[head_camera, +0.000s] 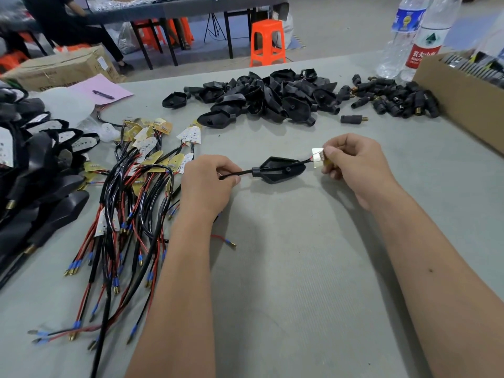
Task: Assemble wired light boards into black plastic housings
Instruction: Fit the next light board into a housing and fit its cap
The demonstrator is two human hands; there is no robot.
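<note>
Both forearms reached forward over the grey table [272, 282], the hands level with each other and apart, a black housing [279, 169] strung on a black cable [235, 174] between them. The left hand [208, 184] was curled knuckles-up, thumb and forefinger pinching the cable where it left the housing's narrow neck. The right hand [351, 162] was curled too, its fingertips pinching a small light board [318, 157] at the cable's other end, just clear of the housing's wide mouth. Whether the housing rested on the table or hung slightly above it could not be told. The board's face was washed out by glare, and most of it was covered by the fingers. To the left lay a tangle of wired boards [141, 170], with finished units [41, 170] cut off by the frame edge; a pile of empty housings [259, 99] sat farther back, loose black stems [392, 99] beside it. A cardboard box [461, 105] bounded the right side, only partly in view. Open tabletop stretched between and in front of the forearms.
</note>
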